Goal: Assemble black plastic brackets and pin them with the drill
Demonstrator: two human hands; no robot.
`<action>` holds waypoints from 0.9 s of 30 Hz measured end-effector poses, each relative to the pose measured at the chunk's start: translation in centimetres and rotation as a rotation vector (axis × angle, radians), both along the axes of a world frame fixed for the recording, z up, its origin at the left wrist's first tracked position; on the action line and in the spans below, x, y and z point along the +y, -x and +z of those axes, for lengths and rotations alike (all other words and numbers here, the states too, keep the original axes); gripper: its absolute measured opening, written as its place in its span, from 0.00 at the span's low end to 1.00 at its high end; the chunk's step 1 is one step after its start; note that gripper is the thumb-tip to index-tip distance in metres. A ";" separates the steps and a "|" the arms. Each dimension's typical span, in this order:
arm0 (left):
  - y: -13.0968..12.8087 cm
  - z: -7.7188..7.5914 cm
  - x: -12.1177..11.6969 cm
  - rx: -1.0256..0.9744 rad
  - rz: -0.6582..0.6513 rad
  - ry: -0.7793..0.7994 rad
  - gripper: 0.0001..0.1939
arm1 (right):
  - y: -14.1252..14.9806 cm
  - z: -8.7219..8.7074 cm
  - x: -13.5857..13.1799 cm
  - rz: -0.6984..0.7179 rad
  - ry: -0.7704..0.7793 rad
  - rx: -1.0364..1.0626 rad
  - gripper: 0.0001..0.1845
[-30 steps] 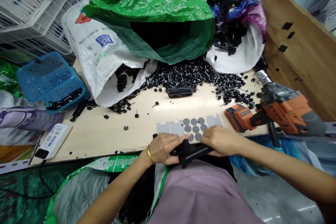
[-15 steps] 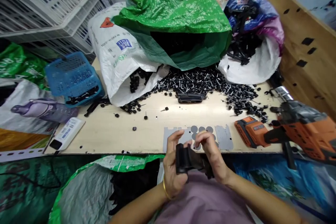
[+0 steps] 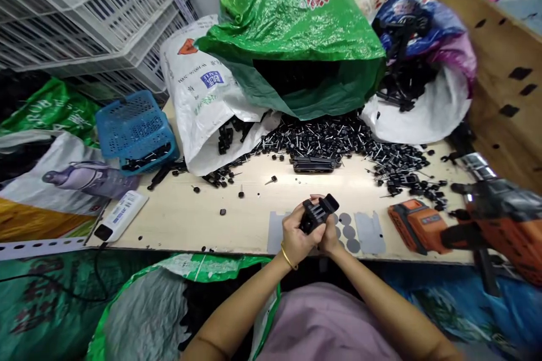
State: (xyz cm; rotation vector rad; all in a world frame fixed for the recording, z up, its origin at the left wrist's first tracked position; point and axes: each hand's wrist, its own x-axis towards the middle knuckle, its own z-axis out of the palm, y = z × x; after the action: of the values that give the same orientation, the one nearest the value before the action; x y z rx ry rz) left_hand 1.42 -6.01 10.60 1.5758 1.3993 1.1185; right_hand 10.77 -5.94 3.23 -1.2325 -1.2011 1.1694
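Observation:
Both of my hands are together over the front edge of the workbench, closed around a black plastic bracket [image 3: 317, 214] with slots in its face and a flat tab at its upper right. My left hand [image 3: 296, 236] grips it from the left, thumb along its lower side. My right hand [image 3: 329, 240] holds it from the right and below, its fingers partly hidden behind the bracket. Farther back on the bench lies a long black plastic part [image 3: 314, 164], in front of a heap of black-headed screws [image 3: 309, 136].
Behind the heap lie a green bag [image 3: 292, 22], a white sack [image 3: 199, 96] and another sack of black parts [image 3: 427, 118]. An orange battery [image 3: 419, 225] and power drill [image 3: 503, 220] are at right. On the left are a blue basket [image 3: 135, 130], purple bottle [image 3: 93, 179] and white device [image 3: 122, 215].
My hands have moved forward and up, over the bench edge. The bracket has turned, and my right hand, loosely spread before, is now closed against it. The view has shifted slightly.

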 end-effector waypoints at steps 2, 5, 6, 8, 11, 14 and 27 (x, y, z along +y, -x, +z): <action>-0.1 0.3 0.5 0.032 -0.003 -0.006 0.19 | -0.8 0.1 0.1 -0.028 0.015 0.008 0.26; -0.2 0.9 1.0 0.114 0.022 -0.048 0.15 | -1.1 -0.1 -0.3 -0.035 0.024 0.024 0.25; -0.1 1.1 1.1 0.145 0.023 -0.067 0.14 | -1.1 -0.2 -0.4 -0.029 0.019 0.024 0.25; 0.1 1.2 1.3 0.208 0.010 -0.111 0.13 | -1.2 -0.4 -0.4 -0.021 0.010 0.022 0.23; 0.7 0.8 1.7 0.328 -0.003 -0.214 0.15 | -2.1 -0.4 0.1 -0.034 0.011 -0.017 0.20; 1.5 -0.6 2.7 0.479 -0.050 -0.377 0.15 | -4.5 -0.4 1.1 -0.146 0.021 -0.049 0.18; -1.8 -9.4 7.6 1.045 -0.399 -0.494 0.31 | -10.6 5.2 14.6 -0.303 -0.405 -0.543 0.11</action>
State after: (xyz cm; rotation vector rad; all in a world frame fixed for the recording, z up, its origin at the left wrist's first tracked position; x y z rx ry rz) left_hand 3.24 1.60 1.19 2.8881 1.3145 0.3606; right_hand 21.42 8.62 8.45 -1.3914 -1.4877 0.3440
